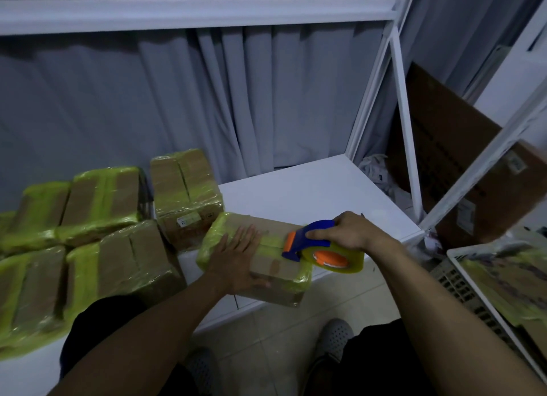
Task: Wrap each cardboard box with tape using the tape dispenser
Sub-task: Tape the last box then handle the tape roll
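Head view showing a white table [310,188] running from 8 o'clock toward 2 o'clock, with a grey curtain [177,99] hanging behind it at 12 o'clock. A white metal shelf frame [405,129] is standing at 2 o'clock, and a large brown carton [458,159] is leaning behind it. Pale floor tiles [266,336] are showing at 6 o'clock, and a white slatted crate [461,280] is sitting at 4 o'clock.

The table's near edge is passing right under the cardboard box [276,268], which is overhanging it slightly. Bare tabletop is lying open from 12 to 2 o'clock of the box. Wrapped boxes [103,200] are crowding the 9 to 11 o'clock side, the nearest just beside it.

The box is lying at frame centre, brown, with yellow-green tape covering both ends and a strip running across the top. The left hand [236,256] is pressing flat on its top, fingers straight. The right hand [346,233] is gripping the tape dispenser [299,246], fingers curled round its blue body. The dispenser's orange-edged front is touching the box top at the 3 o'clock end, and its tape roll [340,258] is hanging past the box edge.
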Motion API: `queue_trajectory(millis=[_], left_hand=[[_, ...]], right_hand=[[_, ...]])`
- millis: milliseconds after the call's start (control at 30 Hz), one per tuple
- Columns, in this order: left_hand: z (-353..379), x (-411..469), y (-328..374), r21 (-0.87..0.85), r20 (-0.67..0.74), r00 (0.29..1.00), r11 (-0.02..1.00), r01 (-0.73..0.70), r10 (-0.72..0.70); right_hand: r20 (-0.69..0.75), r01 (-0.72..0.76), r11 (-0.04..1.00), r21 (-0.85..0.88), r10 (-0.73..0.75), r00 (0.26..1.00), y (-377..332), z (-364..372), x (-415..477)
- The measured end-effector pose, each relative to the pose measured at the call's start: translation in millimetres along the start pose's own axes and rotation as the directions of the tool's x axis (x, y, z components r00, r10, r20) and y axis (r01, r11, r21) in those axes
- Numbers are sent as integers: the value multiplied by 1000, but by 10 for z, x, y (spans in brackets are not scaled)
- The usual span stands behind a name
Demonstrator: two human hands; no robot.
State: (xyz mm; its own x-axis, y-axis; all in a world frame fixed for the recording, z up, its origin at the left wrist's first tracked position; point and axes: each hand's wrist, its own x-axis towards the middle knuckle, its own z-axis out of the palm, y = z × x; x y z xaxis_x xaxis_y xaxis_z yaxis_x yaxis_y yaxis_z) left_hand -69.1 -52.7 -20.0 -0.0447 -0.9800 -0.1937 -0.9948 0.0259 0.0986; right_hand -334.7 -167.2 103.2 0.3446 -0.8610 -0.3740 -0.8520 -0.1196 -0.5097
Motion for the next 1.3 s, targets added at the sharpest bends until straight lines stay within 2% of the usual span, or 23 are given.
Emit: queue_trajectory(millis=[167,267,333,433,533,800,1000,1133,1200,1300], left_hand=[[-84,11,74,6,28,999,1000,-31,30],[-116,66,346,-64,10,995,993,-98,99],[-86,116,501,-83,18,996,993,-80,82],[18,138,555,-29,-32,999,999,-29,28],[56,118,518,-17,-79,996,999,-38,36],[40,147,520,40,-53,997,998,-55,57],[14,157,540,59,-37,994,994,-97,99],[-103,212,674,-16,-34,999,999,-40,39],[-98,263,801,-41,-64,994,995,-87,84],[-34,314,940,4,-19,992,992,-125,125]], right_hand=[[-28,2,1000,24,-1,1000,22,9,22],[-26,-1,999,36,2,1000,41,68,31],[-19,-6,997,75,7,1000,67,94,19],[-13,-22,991,133,24,1000,123,97,-25],[-40,-25,983,184,33,999,177,76,-80],[-115,-71,958,277,107,988,631,-215,-300],[-25,-180,906,382,205,979,851,18,-341],[-17,-207,881,425,237,971,877,46,-325],[-10,-208,882,423,235,972,872,47,-334],[-18,-201,884,422,230,973,883,64,-342]])
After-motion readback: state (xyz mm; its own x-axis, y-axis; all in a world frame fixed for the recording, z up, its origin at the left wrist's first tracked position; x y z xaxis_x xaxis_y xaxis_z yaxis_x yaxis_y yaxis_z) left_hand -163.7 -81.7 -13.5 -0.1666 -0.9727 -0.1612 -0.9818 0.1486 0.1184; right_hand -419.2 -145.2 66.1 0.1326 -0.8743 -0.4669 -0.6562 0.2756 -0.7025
